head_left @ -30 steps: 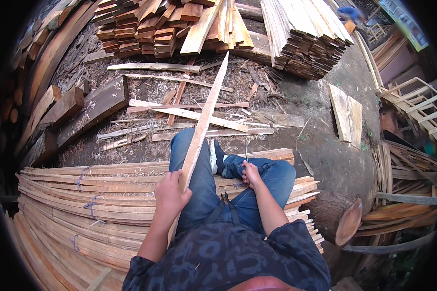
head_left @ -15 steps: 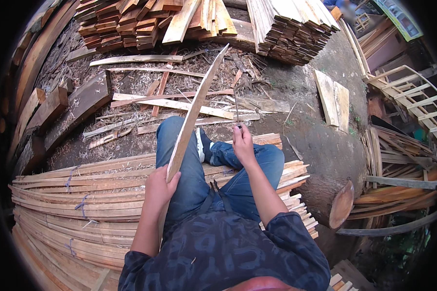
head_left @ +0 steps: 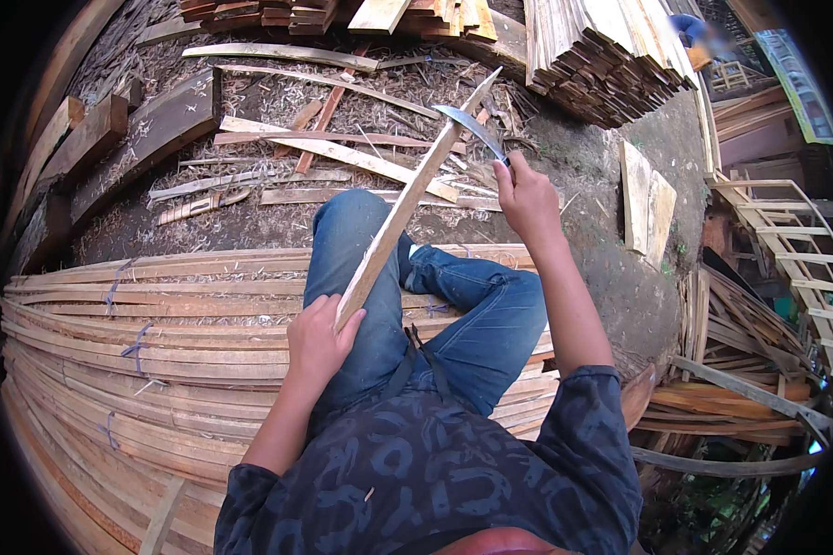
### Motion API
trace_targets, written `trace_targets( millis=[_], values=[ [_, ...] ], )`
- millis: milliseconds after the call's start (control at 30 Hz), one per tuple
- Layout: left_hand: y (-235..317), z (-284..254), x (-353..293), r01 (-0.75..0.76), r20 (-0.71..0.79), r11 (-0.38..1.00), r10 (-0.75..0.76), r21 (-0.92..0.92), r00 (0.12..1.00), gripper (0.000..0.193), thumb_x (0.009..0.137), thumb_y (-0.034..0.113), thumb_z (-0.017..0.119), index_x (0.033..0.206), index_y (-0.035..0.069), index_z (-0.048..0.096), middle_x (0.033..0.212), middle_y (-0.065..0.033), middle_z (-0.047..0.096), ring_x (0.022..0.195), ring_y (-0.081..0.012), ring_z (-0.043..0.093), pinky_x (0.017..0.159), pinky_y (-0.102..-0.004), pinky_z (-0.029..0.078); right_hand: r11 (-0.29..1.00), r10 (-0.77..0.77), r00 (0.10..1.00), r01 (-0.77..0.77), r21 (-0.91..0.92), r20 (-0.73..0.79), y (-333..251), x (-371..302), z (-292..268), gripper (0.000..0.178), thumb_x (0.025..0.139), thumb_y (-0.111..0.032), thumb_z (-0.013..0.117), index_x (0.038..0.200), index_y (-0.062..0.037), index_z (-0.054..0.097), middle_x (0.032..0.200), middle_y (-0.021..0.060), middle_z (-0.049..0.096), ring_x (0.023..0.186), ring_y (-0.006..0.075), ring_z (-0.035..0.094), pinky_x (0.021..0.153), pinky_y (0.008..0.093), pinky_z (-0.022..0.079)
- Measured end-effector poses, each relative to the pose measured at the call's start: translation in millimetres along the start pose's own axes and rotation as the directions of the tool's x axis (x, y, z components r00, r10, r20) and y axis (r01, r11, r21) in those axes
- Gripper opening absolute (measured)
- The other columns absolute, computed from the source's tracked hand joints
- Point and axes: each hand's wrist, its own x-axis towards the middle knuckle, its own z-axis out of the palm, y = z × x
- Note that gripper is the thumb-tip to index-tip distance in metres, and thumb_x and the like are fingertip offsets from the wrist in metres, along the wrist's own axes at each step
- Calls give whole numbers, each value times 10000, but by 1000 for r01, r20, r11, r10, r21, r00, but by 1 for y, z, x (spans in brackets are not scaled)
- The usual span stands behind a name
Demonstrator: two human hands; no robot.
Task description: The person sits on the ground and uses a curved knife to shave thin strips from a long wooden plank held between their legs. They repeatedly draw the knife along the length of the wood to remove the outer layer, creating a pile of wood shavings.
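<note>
Closed round the lower end of a long, pale wooden strip [head_left: 400,215], my left hand [head_left: 316,339] rests beside my left thigh. The strip slants up and away to the right, passing over my knee to a narrowed tip. In my right hand [head_left: 530,202] is the handle of a curved knife [head_left: 479,130], raised beyond my right knee. Its shiny blade bends toward the left, and its point overlaps the strip's upper part; I cannot tell if they touch. Most of the handle is hidden by my fingers.
Tied bundles of wooden strips [head_left: 185,347] lie under and beside my legs. Loose slats [head_left: 361,157] and shavings cover the ground ahead. Stacked boards [head_left: 611,74] stand farther off, with thick beams [head_left: 171,129] at the left. A person [head_left: 699,37] is at the far right.
My right hand has moved up and to the right, and the knife's curved blade now shows broadside across the strip. The strip tilts farther right, still in my left hand.
</note>
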Motion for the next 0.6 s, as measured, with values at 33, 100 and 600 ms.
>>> trace_targets(
  millis=[33, 100, 600],
  values=[
    [0, 0, 0, 11, 12, 1000, -11, -1, 1000, 303, 844, 310, 693, 842, 19, 607, 726, -140, 548, 695, -363, 590, 598, -449, 461, 1000, 10, 1000, -10, -2, 10, 5, 3, 1, 242, 959, -281, 551, 886, -51, 531, 631, 193, 601, 640, 415, 617, 546, 495, 448],
    [1, -1, 1, 34, 33, 999, -34, 1, 999, 301, 841, 305, 697, 835, 18, 603, 732, -138, 548, 698, -358, 590, 600, -450, 460, 1000, -11, 1000, 11, -1, 14, 4, 4, 5, 243, 957, -281, 555, 883, -51, 531, 632, 196, 598, 637, 416, 615, 546, 495, 447],
    [16, 2, -4, 24, -31, 990, -20, 141, 999, 213, 842, 229, 687, 782, 65, 566, 750, -93, 487, 707, -284, 558, 614, -410, 449, 952, -98, 990, 123, -281, 99, 14, 35, -19, 297, 960, -367, 519, 892, -78, 524, 673, 170, 636, 671, 397, 642, 576, 505, 493]
  ],
)
